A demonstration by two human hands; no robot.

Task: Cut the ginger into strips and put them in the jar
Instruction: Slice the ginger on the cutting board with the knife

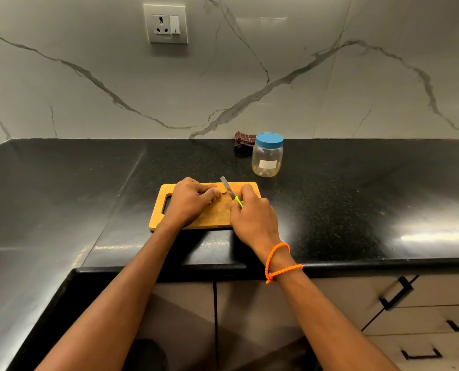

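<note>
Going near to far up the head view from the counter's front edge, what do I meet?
Orange beaded bracelet → wooden cutting board under both hands → clear plastic jar with blue lid → dark checked cloth at the wall → white wall socket.

I see my left hand (189, 199) curled over a small tan piece of ginger (221, 193) on the rectangular wooden cutting board (212, 219). Just beside it, my right hand (252, 215) grips a green-handled knife (231, 192), its steel blade angled away toward the ginger. Beyond that hand stands a clear plastic jar with a blue lid (267, 155), lid on, on the black speckled counter (343, 199).
</note>
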